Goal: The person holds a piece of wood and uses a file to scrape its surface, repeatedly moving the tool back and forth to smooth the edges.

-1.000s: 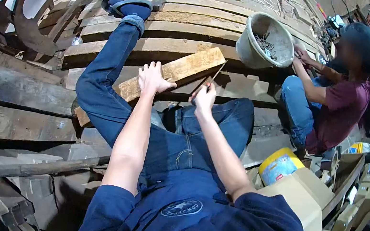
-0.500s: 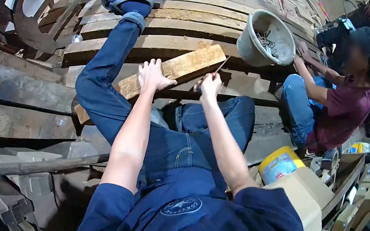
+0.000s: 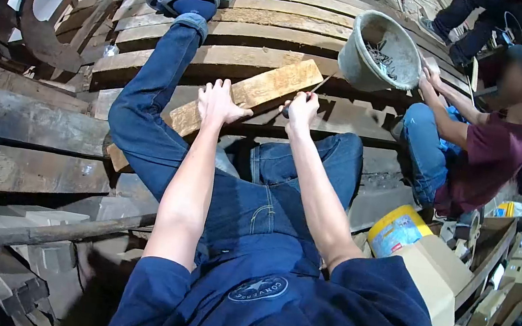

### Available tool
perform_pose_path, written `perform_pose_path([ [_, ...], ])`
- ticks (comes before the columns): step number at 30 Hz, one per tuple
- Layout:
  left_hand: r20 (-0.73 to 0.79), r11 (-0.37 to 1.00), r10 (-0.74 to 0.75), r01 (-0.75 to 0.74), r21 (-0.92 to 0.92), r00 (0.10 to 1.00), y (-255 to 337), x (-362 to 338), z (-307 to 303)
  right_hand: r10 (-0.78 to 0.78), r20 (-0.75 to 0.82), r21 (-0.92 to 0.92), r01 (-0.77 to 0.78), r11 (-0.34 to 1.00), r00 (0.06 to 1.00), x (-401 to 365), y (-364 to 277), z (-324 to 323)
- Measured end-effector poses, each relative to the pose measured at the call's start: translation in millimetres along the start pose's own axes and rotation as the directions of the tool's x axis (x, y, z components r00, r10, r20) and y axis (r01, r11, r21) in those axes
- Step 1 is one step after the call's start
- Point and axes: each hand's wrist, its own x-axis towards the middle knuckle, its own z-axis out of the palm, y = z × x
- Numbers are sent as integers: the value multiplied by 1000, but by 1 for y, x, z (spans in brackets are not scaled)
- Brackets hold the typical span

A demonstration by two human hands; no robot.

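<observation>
A long pale wooden block (image 3: 277,83) lies slanted across the boards between my legs. My left hand (image 3: 218,103) rests on its near side, fingers spread and thumb pointing right along the edge. Beside the block's right end, my right hand (image 3: 300,111) is wrapped round the dark handle of a thin pointed metal tool (image 3: 323,83). The tool's shaft points up and to the right, past the end of the block. Whether its tip touches anything cannot be made out.
A grey bucket (image 3: 381,52) holding metal pieces stands beyond my right hand. A person in a maroon shirt (image 3: 495,149) sits at the right, hands near the bucket. A yellow-rimmed bucket (image 3: 397,232) and a carton (image 3: 431,275) are by my right elbow. Someone in dark trousers is behind.
The person in maroon has shifted slightly right and raised the forearms. Dark-clothed legs show more at the top right. My right hand has tilted a little around the tool handle.
</observation>
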Motion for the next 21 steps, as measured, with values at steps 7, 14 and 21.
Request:
perform_pose_path([
  [7, 26, 1000, 8, -9, 12, 1000, -1, 1, -1, -1, 24, -150, 5, 989, 1000, -55, 20, -29],
  [14, 84, 1000, 9, -11, 22, 996, 0, -5, -12, 127, 27, -118, -123, 985, 992, 22, 27, -34],
  [21, 34, 999, 47, -47, -9, 998, -2, -9, -2, 52, 116, -239, -23, 971, 992, -23, 30, -102],
])
